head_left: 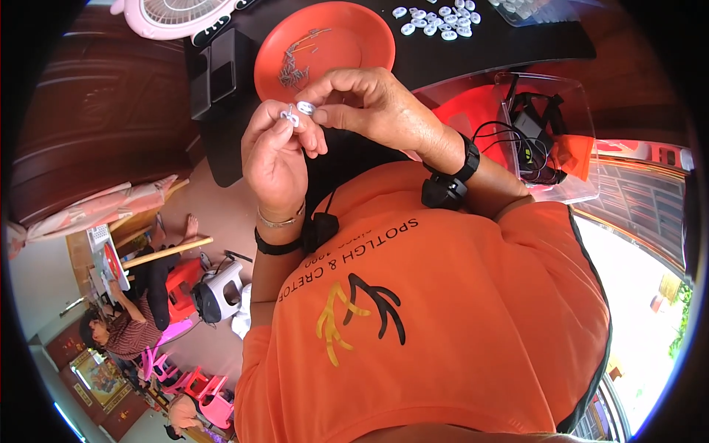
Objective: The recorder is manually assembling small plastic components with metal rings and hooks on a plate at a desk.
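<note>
My left hand (275, 159) is closed, pinching a small white plastic piece (289, 117) with a thin metal bit sticking up from it. Close beside it, my right hand (362, 102) grips a small white oval piece (306, 108) between thumb and forefinger. The two pieces are nearly touching; I cannot tell whether they meet. Just beyond my hands lies a round orange-red basin (373, 55), with many small grey metal pins (293, 74) and a few yellowish sticks in it. Several loose white oval pieces (449, 21) are spread on the black table (509, 40) at the far right.
A pink fan (159, 18) and a dark box (214, 74) stand at the far left. Right of me, a clear bin (583, 111) holds black cables and an orange cloth. Another person (129, 332) sits at the left, near red and pink stools (214, 402).
</note>
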Tool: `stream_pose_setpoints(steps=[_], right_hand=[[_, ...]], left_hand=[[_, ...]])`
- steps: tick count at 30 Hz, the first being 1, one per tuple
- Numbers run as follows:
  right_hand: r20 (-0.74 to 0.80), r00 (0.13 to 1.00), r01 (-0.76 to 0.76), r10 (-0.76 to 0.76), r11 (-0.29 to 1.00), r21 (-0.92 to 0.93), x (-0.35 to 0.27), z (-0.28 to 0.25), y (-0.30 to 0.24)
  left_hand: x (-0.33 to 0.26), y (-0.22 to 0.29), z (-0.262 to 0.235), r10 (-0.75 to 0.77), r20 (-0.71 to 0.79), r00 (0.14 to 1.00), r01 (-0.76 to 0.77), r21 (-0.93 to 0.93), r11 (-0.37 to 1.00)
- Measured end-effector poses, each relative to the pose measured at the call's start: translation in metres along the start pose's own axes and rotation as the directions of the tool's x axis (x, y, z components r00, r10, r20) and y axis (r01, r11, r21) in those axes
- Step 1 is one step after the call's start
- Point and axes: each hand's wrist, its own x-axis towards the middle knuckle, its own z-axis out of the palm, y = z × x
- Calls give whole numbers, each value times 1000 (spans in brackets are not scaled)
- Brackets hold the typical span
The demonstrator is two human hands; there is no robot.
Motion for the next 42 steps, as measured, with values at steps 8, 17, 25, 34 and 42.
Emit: stream_pose_setpoints(steps=[8,17,25,34,42], right_hand=[[-9,999,-39,39,997,60,1,-1,-1],[-63,978,-166,199,925,342,7,-5,-17],[-61,980,-160,189,932,325,4,-2,-14],[-116,991,-37,68,967,251,5,-1,-7],[-91,995,-28,47,978,207,3,0,-5]], left_hand=[[0,-1,-1,-34,-1,999,34,20,999],[-3,2,3,6,-73,997,7,174,985],[-4,5,7,-3,-172,985,62,341,938],[-5,2,5,-20,-205,978,94,353,931],[-5,0,3,-46,-201,978,123,392,912]])
